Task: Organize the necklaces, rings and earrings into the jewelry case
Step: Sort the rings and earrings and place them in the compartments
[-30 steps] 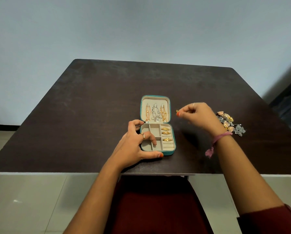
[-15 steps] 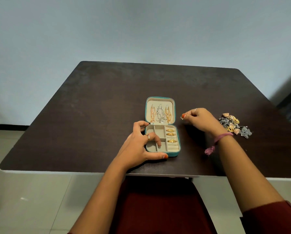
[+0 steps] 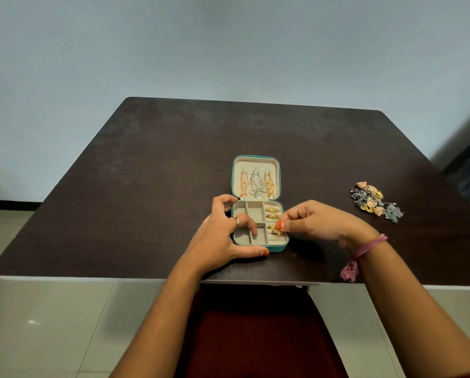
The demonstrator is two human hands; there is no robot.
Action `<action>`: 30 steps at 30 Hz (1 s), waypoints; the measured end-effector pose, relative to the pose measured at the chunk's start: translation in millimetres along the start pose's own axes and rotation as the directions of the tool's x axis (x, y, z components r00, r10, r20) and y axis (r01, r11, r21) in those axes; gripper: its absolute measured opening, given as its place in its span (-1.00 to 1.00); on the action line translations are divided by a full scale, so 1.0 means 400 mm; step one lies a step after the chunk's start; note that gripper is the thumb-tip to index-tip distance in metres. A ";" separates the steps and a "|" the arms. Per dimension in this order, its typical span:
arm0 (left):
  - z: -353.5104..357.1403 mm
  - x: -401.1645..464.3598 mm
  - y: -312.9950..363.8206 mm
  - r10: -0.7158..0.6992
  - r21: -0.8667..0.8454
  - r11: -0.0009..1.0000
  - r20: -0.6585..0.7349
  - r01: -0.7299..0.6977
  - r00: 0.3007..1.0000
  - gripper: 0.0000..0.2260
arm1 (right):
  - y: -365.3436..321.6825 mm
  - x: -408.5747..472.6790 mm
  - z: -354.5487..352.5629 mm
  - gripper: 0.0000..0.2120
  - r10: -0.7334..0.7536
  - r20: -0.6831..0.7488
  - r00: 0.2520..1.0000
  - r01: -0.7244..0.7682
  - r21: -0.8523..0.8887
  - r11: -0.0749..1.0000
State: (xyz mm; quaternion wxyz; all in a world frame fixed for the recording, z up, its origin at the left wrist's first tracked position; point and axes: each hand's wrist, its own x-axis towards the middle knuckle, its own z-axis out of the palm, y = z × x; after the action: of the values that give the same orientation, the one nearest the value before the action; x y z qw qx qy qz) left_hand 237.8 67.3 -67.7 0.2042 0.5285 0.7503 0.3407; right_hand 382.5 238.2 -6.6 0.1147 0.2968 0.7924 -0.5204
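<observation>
A small teal jewelry case (image 3: 282, 242) lies open near the table's front edge. Three necklaces (image 3: 257, 182) hang in its raised lid. Gold rings (image 3: 273, 212) sit in the ring rolls on the case's right side. My right hand (image 3: 318, 221) pinches a gold ring (image 3: 277, 231) at the lower ring roll, thumb and forefinger closed on it. My left hand (image 3: 223, 236) grips the case's left side, thumb along the front edge and a finger inside a lower compartment. A heap of earrings (image 3: 375, 201) lies on the table to the right.
The dark brown table (image 3: 146, 173) stands against a pale wall. Its front edge runs just below the case. A dark red seat or lap shows under the table edge. A pink thread band hangs from my right wrist.
My right hand came down from beside the lid to the ring rolls at the case's right side, carrying the ring. The left hand stayed on the case.
</observation>
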 end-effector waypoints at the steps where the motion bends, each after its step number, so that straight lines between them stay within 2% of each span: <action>1: 0.000 0.000 0.000 -0.001 0.002 1.000 0.000 0.001 1.000 -0.65 | -0.004 -0.001 0.005 -0.90 -0.006 -0.016 1.000 0.005 -0.018 1.000; 8: 0.002 0.001 -0.002 -0.002 -0.002 1.000 -0.007 0.002 1.000 -0.64 | -0.010 -0.019 0.033 -0.93 -0.105 -0.239 0.965 0.007 -0.377 0.926; 12: 0.003 0.000 0.000 0.000 0.005 1.000 -0.013 0.000 1.000 -0.65 | 0.010 -0.030 0.055 -0.88 -0.175 -0.408 0.896 -0.007 -0.407 0.913; 14: 0.002 -0.002 0.002 0.000 0.007 1.000 -0.011 0.000 1.000 -0.64 | 0.034 -0.024 0.060 -0.88 -0.193 -0.420 0.887 0.053 -0.323 0.945; 16: 0.001 -0.003 0.003 -0.001 0.000 1.000 -0.011 0.001 1.000 -0.63 | 0.058 -0.022 0.065 -0.90 -0.205 -0.403 0.892 0.173 -0.115 0.978; 19: -0.001 -0.003 0.011 -0.024 -0.019 1.000 -0.012 0.023 1.000 -0.58 | 0.095 -0.026 0.070 -0.85 -0.204 -0.483 0.851 0.330 0.190 0.925; 21: -0.002 0.000 0.018 -0.059 -0.015 0.998 -0.029 0.059 0.998 -0.46 | 0.114 -0.027 0.074 -0.80 -0.162 -0.549 0.820 0.362 0.279 0.889; 22: -0.002 0.002 0.020 -0.073 -0.018 0.997 -0.045 0.072 0.996 -0.37 | 0.121 -0.025 0.077 -0.79 -0.155 -0.568 0.808 0.359 0.266 0.895; 24: -0.001 0.005 0.021 -0.091 -0.026 0.996 -0.068 0.090 0.994 -0.27 | 0.130 -0.018 0.087 -0.76 -0.188 -0.599 0.778 0.329 0.135 0.935; 27: 0.000 0.004 0.022 -0.106 0.007 0.994 -0.073 0.106 0.992 -0.18 | 0.128 -0.014 0.112 -0.75 -0.309 -0.618 0.723 0.319 -0.098 0.943; 30: 0.001 0.004 0.026 -0.105 0.019 0.994 -0.070 0.106 0.992 -0.12 | 0.126 -0.012 0.124 -0.74 -0.375 -0.594 0.712 0.314 -0.209 0.926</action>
State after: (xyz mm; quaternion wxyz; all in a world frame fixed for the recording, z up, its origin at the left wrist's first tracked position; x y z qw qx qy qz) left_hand 244.1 70.9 -60.4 0.1899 0.4784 0.7876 0.3388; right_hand 409.9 206.6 -63.9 -0.2394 0.2933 0.8496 -0.3672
